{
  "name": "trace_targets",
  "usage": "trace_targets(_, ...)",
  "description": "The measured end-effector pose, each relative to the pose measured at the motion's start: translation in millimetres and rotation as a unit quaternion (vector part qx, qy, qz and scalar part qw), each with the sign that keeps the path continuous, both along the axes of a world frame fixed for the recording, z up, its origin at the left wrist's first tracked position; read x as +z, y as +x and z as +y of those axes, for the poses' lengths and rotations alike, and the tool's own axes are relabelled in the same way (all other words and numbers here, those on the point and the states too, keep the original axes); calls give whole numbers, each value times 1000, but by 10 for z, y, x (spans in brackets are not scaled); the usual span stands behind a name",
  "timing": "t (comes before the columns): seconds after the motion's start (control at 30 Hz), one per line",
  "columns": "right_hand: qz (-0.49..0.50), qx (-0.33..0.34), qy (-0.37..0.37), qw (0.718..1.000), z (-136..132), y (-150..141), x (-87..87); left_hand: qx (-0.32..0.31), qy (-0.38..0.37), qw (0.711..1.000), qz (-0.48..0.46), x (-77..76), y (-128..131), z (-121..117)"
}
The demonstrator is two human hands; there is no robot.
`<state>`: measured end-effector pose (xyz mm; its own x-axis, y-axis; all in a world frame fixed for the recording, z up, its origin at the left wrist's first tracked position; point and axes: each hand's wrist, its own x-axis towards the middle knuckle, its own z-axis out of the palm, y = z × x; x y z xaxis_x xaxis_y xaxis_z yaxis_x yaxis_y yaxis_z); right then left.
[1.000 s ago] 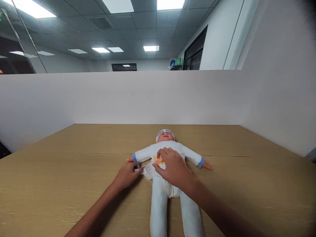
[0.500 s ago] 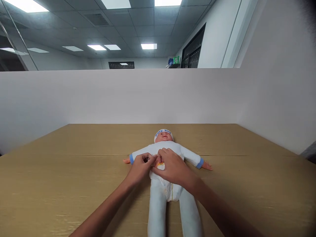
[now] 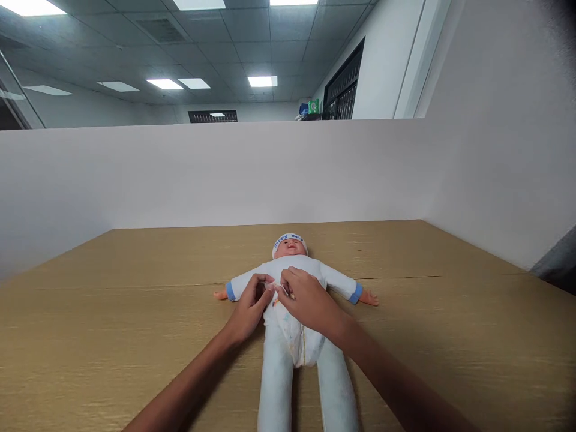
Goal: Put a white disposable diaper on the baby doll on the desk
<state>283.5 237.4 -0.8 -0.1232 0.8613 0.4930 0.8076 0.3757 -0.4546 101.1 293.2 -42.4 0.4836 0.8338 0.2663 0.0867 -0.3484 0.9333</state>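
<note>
Doll (image 3: pixel 294 264) is flat on its back in the middle of the brown counter (image 3: pixel 135 336), head away from the camera, arms spread wide, and there's a white diaper (image 3: pixel 299 348) around its hips. Legs run off the bottom of the view, so no feet to see. Both hands are right at the diaper's waist, just beside each other. The left hand (image 3: pixel 252 303) is curled with a gap inside the grip, thumb and forefinger tips close together. The right hand (image 3: pixel 303 300) is bent over the belly, fingers curled toward the thumb, and it covers a good chunk of the diaper's front. Looks like they're both touching the waist edge, but honestly can't tell if either one has a tab pinched, the fingertips hide it. Cap (image 3: pixel 290 239) has blue lettering that's tough to read at this size. Low white wall (image 3: pixel 270 174) behind cuts off the bottom of a green packet (image 3: pixel 314 107) way back. Some dark grey thing (image 3: pixel 558 264) at the right edge is cropped, no clue what it is.
</note>
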Motion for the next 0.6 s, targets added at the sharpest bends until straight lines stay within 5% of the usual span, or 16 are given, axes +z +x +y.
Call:
trace_targets(0.23,72,5,37,997,42,64,10,29,-6,1000,5,-42,28,17)
trace_targets(0.4,119,30,60,991,-486,-47,150,145,101,983,41,171,-70,-437)
trace_targets(0.47,123,78,13,989,-840,-72,144,94,132,984,70,292,-160,-730)
trace_targets(0.6,55,128,-89,986,-1363,43,-82,-115,181,958,189,451,-308,-1148)
